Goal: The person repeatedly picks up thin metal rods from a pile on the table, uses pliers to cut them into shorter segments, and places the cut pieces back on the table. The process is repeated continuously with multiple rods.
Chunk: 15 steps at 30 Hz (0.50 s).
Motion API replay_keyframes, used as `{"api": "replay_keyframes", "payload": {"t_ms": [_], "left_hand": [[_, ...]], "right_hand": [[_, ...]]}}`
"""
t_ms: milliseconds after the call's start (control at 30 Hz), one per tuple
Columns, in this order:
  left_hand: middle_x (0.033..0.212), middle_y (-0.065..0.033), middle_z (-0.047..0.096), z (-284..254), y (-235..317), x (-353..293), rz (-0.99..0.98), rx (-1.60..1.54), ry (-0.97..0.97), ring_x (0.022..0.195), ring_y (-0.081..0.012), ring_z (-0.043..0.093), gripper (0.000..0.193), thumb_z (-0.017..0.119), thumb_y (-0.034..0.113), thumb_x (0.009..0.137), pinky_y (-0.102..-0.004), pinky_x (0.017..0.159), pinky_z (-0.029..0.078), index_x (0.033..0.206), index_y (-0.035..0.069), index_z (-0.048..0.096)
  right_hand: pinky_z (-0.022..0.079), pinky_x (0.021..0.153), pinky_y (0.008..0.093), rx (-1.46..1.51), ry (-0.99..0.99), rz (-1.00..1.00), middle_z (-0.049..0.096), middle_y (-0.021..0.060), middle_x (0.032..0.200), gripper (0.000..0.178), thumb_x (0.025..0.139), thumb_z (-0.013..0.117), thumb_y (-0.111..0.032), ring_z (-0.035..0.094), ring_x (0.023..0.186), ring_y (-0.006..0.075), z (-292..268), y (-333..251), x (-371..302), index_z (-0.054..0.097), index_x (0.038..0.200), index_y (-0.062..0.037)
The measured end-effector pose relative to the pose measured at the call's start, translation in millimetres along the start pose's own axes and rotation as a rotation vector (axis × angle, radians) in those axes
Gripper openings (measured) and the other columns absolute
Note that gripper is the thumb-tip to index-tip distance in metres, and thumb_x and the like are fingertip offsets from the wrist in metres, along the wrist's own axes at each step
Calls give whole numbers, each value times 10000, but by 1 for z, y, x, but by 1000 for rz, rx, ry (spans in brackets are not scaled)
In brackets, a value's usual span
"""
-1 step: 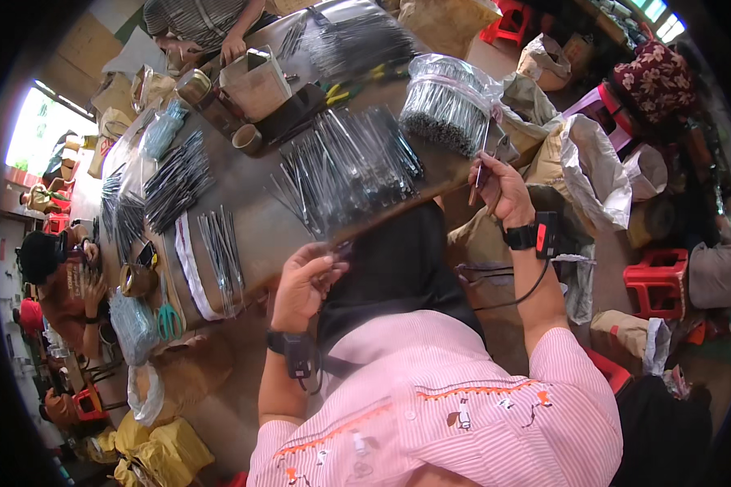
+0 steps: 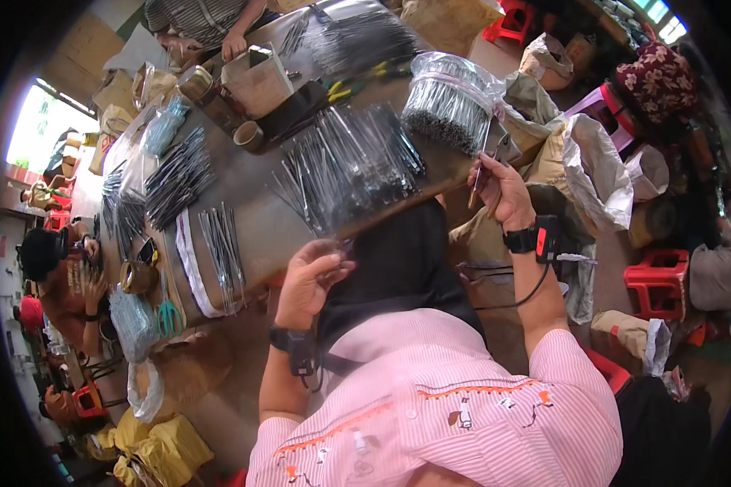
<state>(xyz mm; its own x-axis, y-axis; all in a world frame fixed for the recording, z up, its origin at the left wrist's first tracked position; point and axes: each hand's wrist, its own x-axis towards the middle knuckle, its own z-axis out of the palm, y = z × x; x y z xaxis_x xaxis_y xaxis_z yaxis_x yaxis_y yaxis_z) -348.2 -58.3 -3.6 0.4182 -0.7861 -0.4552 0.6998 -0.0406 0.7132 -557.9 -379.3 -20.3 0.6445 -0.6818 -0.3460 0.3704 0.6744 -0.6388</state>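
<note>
At the table's near edge my left hand point(image 2: 315, 276) is closed, fingers curled in with the thumb across them. Something small and dark shows at its fingertips, too blurred to name. Just beyond it, a wide spread of thin dark metal strips point(image 2: 349, 166) lies on the table. My right hand point(image 2: 503, 191) grips a slender metal tool point(image 2: 478, 172) with a brownish lower end, held nearly upright by the table's right edge. Behind that hand stands a thick round bundle of silvery strips point(image 2: 447, 109), wrapped in clear plastic.
More strip bundles point(image 2: 179, 178) and a white band point(image 2: 192, 264) lie on the left. Teal-handled scissors point(image 2: 169, 319) hang at the left edge. Farther back are a tape roll point(image 2: 248, 136), an open container point(image 2: 257, 81) and yellow-handled pliers point(image 2: 339, 92). Sacks point(image 2: 589, 166) crowd the right. Two other people sit nearby.
My left hand has shifted very slightly up and to the right. My right hand keeps its hold on the slender tool, almost unmoved.
</note>
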Motion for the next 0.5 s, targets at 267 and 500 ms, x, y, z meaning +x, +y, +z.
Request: {"api": "replay_keyframes", "payload": {"t_ms": [267,500], "left_hand": [[969,-98,606,42,-16,-3,-31,14,-174,881,-260,687,232,645,-12,842,-293,772,572,1053,-19,549],[904,-70,630,45,-18,-6,111,61,-201,826,-200,683,187,672,-57,816,-323,747,599,969,9,586]], "right_hand": [[556,623,299,-381,-157,-193,666,125,848,128,892,647,-75,670,727,184,81,62,-79,567,970,-13],[544,541,272,-438,-219,-327,680,125,858,101,910,630,-54,684,734,170,94,90,-90,567,973,-9]]}}
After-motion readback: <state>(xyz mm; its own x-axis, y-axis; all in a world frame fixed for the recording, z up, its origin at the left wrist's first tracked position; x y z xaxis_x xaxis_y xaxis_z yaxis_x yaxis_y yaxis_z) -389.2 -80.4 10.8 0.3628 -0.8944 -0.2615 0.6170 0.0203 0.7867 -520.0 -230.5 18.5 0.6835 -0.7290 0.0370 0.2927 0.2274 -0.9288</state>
